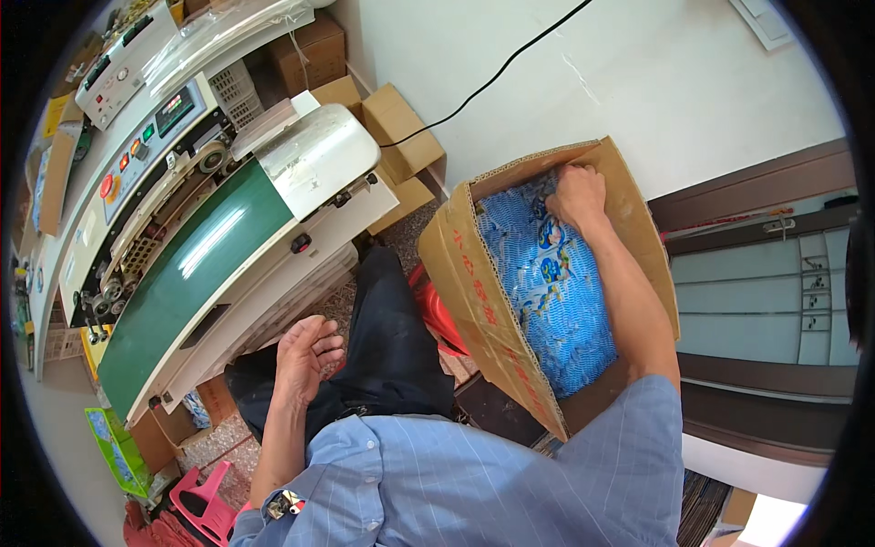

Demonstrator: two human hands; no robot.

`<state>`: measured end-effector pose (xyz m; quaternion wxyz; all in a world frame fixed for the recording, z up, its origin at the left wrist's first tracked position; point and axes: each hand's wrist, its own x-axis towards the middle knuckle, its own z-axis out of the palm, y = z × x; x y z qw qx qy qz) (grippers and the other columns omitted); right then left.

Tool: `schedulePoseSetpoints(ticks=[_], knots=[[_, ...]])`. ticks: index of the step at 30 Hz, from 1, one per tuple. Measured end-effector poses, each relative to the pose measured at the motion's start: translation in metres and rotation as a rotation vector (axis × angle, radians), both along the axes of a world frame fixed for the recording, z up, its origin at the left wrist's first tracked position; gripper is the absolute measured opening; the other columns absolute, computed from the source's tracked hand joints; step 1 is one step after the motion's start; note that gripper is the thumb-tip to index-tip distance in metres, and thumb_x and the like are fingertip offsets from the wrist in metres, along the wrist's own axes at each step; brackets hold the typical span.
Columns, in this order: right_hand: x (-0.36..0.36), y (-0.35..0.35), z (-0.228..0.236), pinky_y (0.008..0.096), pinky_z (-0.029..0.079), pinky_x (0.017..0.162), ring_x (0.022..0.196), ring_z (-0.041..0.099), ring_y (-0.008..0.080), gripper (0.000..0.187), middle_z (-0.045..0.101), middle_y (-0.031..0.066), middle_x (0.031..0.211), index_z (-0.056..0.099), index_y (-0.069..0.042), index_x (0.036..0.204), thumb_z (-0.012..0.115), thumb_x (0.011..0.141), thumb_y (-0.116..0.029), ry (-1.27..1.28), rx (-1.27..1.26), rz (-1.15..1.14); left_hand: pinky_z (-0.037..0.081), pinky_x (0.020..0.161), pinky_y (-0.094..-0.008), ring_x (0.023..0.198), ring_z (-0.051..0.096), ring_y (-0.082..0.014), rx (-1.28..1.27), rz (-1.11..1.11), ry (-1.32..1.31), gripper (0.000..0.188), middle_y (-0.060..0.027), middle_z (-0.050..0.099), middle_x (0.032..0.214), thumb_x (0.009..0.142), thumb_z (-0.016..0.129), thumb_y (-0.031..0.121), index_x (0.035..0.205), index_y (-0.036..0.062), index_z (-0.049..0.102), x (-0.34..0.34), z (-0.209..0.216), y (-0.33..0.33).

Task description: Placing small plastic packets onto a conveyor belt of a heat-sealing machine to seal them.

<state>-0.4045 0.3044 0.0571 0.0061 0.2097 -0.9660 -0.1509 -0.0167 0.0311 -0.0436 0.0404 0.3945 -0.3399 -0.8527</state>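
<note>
Blue packaging (561,319) lay in a cardboard box (474,301) on the right. The right hand (579,193) curled its grip at the far end; what it held could not be told. The left hand (308,354), half-curled, empty, hung right of a green belt (205,264).

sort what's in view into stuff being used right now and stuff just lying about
In use, it seems:
open cardboard box
blue printed packaging inside, right hand at its far end
possibly green-belt conveyor machine, though neither hand touches it

Apparently just lying about:
lime-green basket
pink plastic chair
black cable
</note>
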Motion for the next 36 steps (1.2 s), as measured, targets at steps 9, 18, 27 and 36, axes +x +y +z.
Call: schedulePoseSetpoints(ticks=[9, 18, 27, 36], knots=[[0.001, 0.022, 0.075, 0.0424, 0.054, 0.082, 0.091, 0.068, 0.0373, 0.042, 0.072, 0.0210, 0.094, 0.072, -0.002, 0.102, 0.081, 0.062, -0.008, -0.038, -0.365, 0.051, 0.061, 0.068, -0.0308, 0.081, 0.071, -0.0177, -0.018, -0.012, 0.006, 0.022, -0.0087, 0.072, 0.099, 0.098, 0.063, 0.022, 0.111, 0.0047, 0.062, -0.012, 0.005, -0.005], [0.073, 0.009, 0.222, 0.0309, 0.051, 0.074, 0.080, 0.064, 0.0155, 0.047, 0.070, 0.0090, 0.086, 0.070, -0.001, 0.100, 0.086, 0.057, -0.010, -0.478, -0.597, 0.113, 0.059, 0.078, -0.0333, 0.101, 0.067, -0.0211, -0.213, -0.203, 0.445, 0.050, -0.0146, 0.064, 0.119, 0.097, 0.063, 0.034, 0.131, -0.0007, 0.052, -0.084, 0.090, -0.013], [0.145, -0.114, 0.208, 0.0364, 0.051, 0.073, 0.080, 0.065, 0.0284, 0.046, 0.067, 0.0150, 0.087, 0.071, -0.002, 0.100, 0.083, 0.057, -0.014, -0.547, -0.480, 1.041, 0.049, 0.100, -0.0365, 0.112, 0.063, -0.0225, -0.042, -0.808, 0.739, 0.086, -0.0140, 0.063, 0.123, 0.065, 0.091, 0.023, 0.135, -0.0031, 0.050, -0.119, 0.188, 0.006], [0.161, -0.196, 0.131, 0.0335, 0.052, 0.079, 0.093, 0.065, 0.0279, 0.063, 0.066, 0.0169, 0.106, 0.055, 0.001, 0.126, 0.077, 0.070, -0.018, -0.459, -0.775, 1.199, 0.055, 0.089, -0.0348, 0.097, 0.068, -0.0195, -0.075, -0.068, 0.646, 0.044, -0.0086, 0.069, 0.107, 0.077, 0.076, 0.000, 0.119, 0.0027, 0.061, -0.056, 0.127, -0.003]])
